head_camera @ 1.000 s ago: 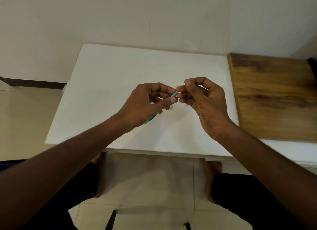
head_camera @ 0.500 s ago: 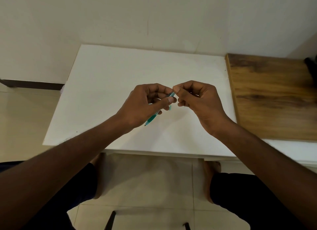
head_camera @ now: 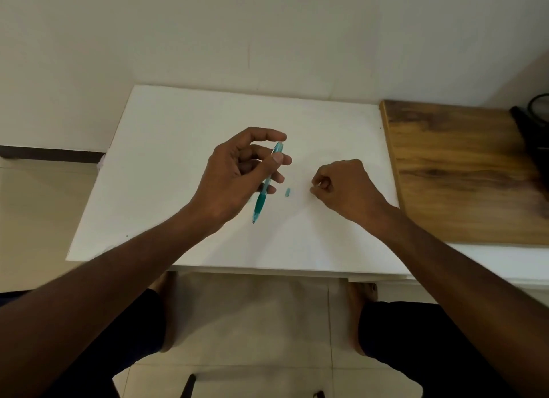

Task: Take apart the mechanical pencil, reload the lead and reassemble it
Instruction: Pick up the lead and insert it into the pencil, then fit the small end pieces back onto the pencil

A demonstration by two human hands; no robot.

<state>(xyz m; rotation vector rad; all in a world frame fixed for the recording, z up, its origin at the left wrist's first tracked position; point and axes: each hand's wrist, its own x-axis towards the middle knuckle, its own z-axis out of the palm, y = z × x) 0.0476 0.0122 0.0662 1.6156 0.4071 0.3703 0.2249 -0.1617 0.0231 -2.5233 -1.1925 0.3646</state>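
Surface: I see a white tabletop (head_camera: pixel 178 160) against a plain wall, a wooden board (head_camera: pixel 463 172) at its right.
Pencil: teal mechanical pencil (head_camera: pixel 266 187) above the tabletop middle, long axis near-vertical in view, tip toward me.
Left hand (head_camera: pixel 234 175): fingers pinching the pencil barrel.
Cap: small teal cap (head_camera: pixel 287 192) lies on the tabletop just right of the pencil.
Right hand (head_camera: pixel 347 187): fingers curled closed, pinching something tiny I cannot identify.
Writing: none legible.

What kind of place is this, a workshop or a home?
Probably a room in a home, not a workshop. A plain white table stands against a bare wall, a wooden board lies beside it, the floor is tiled, and the person sits barefoot.
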